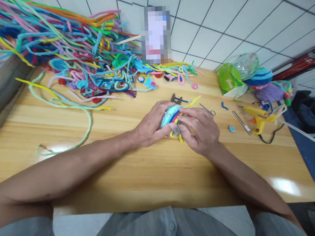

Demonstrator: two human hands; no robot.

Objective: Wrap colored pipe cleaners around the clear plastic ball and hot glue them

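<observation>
A rounded piece wrapped in bands of coloured pipe cleaner (pixel 170 115), mostly light blue, dark blue and pink, is held just above or on the wooden table. My left hand (pixel 151 127) is closed round its left side, with the thumb along the front. From the right, my right hand (pixel 202 130) presses bent fingers and thumb against it, over a clear, shiny patch. A yellow pipe cleaner (pixel 194 101) pokes out beyond my right fingers, and a yellow end shows below. Dark-jawed pliers (pixel 175 98) lie just behind, and small scissors (pixel 208 110) rest partly behind my right hand.
Loose pipe cleaners (pixel 92 58) heap across the back left. A pale green strand (pixel 89 126) curls at left. Rightward lie a yellow glue gun (pixel 262 118), a silver pen-like tool (pixel 241 123) and a blue button (pixel 231 128). A green box (pixel 229 78) stands beside wrapped balls (pixel 258 78).
</observation>
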